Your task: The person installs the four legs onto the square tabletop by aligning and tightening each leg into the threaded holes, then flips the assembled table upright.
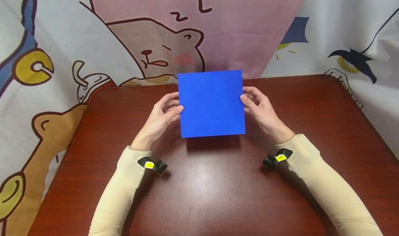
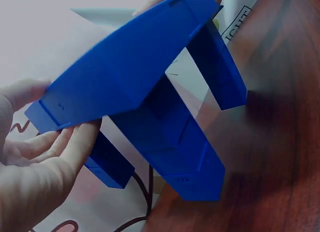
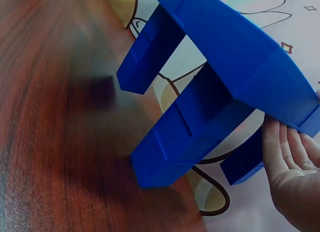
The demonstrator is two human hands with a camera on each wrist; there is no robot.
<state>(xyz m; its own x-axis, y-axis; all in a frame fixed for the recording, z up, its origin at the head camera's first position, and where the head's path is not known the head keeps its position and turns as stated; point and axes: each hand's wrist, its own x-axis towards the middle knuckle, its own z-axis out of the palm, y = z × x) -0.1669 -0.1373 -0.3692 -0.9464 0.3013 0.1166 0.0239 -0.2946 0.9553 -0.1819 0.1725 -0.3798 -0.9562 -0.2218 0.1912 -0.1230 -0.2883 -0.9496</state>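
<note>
Both hands hold a small blue table (image 1: 212,104) with a flat square top, one hand at each side. My left hand (image 1: 160,116) grips the left edge, its thumb at the rim and its fingers underneath. On the opposite edge, my right hand (image 1: 263,113) holds on in the same way. Beneath the top, the left wrist view shows thick blue legs (image 2: 185,152) pointing down. Leg ends and their shadows look apart in the right wrist view, so the piece appears lifted off the wooden tabletop.
A dark reddish wooden tabletop (image 1: 202,194) spreads under the hands. Behind it hangs a cloth (image 1: 243,28) printed with cartoon bears, meeting the back edge. Black wrist cameras (image 1: 160,166) sit on both cream sleeves.
</note>
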